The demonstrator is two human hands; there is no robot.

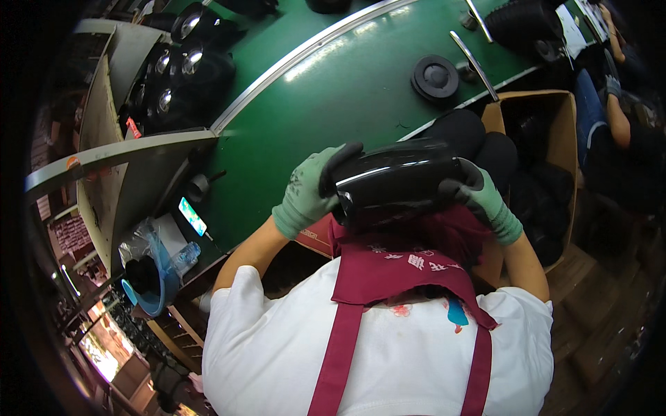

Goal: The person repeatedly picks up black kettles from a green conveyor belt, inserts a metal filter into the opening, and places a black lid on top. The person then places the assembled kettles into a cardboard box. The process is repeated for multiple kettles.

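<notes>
A large, glossy black rounded piece [399,182], cylinder-like with a smooth shiny side, is held level in front of my chest. My left hand [320,184], in a pale green glove with dark fingertips, is closed around its left end. At the other end, my right hand [480,197], gloved the same way, grips with bent fingers. What kind of part it is I cannot tell. Below it hangs my dark red apron [416,270]. Just beyond its right side are matte black rounded pieces [458,132].
A green worktable [326,104] with a metal rail [291,55] lies ahead. On it rest a black disc-shaped part [436,76] and shiny black pieces [187,62]. A cardboard box [565,132] of black parts stands right. At left are a lit phone [192,216] and blue basin [163,295]. Another person's arm [617,118] shows far right.
</notes>
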